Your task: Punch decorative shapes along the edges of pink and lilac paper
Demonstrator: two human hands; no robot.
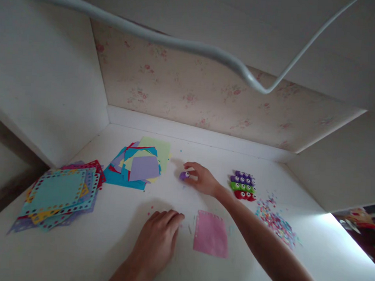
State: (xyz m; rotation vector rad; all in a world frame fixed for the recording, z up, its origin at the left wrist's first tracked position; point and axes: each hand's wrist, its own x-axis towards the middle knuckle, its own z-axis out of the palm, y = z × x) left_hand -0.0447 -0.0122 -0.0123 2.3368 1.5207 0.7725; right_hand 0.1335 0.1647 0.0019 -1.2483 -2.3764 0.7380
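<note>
My right hand (200, 178) reaches over the white tabletop. Its thumb and a finger close around a small purple piece with a round eye (184, 175), while the index finger arches above it. Nearer to me, my left hand (161, 231) rests palm down, fingers curled together; whatever they may hold is hidden. Just right of it lies a pink sheet (211, 234) with small notches punched along its top and left edges. A few red dots (152, 207) and thin slivers of paper lie around the left hand.
Rows of purple, green and red pieces with eyes (242, 186) stand right of centre, beside a heap of confetti (276, 223). Coloured sheets (144, 168) lie at back left, hole-edged sheets (56, 191) at far left. A pale cable (182, 44) crosses overhead.
</note>
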